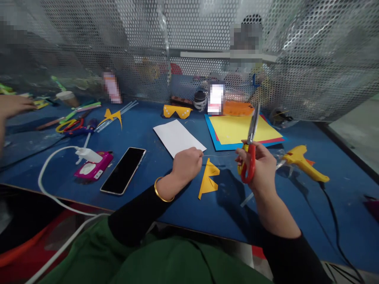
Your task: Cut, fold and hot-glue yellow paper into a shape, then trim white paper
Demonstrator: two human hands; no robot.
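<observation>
My right hand [263,167] grips a pair of scissors [250,157] with red and yellow handles, the metal blades together and pointing up and away. My left hand [187,165], a gold bangle at its wrist, is closed over the near corner of a white sheet of paper [179,138]. What its fingers hold is hidden. A thin, pale thread-like line runs rightward from that fist. Between the hands lies a yellow paper cutout [209,179] with notched edges. Farther back is a yellow paper mask shape [177,111] with white dots.
Coloured sheets [233,128] are stacked behind my right hand. A yellow glue gun [306,161] with a black cord lies right. Left are a black phone [123,170], a magenta power strip [94,165] with a white plug, and glue sticks [117,116]. Another person's hand [17,105] is far left.
</observation>
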